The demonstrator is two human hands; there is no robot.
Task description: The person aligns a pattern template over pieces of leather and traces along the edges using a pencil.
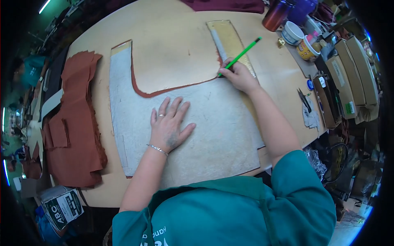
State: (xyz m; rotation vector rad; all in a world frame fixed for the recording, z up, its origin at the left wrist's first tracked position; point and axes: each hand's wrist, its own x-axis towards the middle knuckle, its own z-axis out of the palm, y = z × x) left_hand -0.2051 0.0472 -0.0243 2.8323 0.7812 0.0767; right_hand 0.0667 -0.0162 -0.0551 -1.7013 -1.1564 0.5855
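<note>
A large pale grey-white pattern piece [205, 131] with a U-shaped cutout lies on the table. Reddish-brown fabric [143, 94] shows as a thin rim along the curve of the cutout. My left hand [169, 125] rests flat on the pattern with its fingers spread. Between the fingers of my right hand [240, 77] is a green pencil [247, 50], its lower end at the right corner of the cutout's edge. Yellowish material [225, 30] shows at the top of the pattern's right arm.
Stacked brown fabric pieces [76, 131] lie at the left of the table [172, 37]. Toward the right are a tumbler [277, 15], a white tub [292, 33], a yellow cup [308, 50], dark snips [304, 100] on a rag, and cardboard boxes [347, 78]. A person [33, 70] is at far left.
</note>
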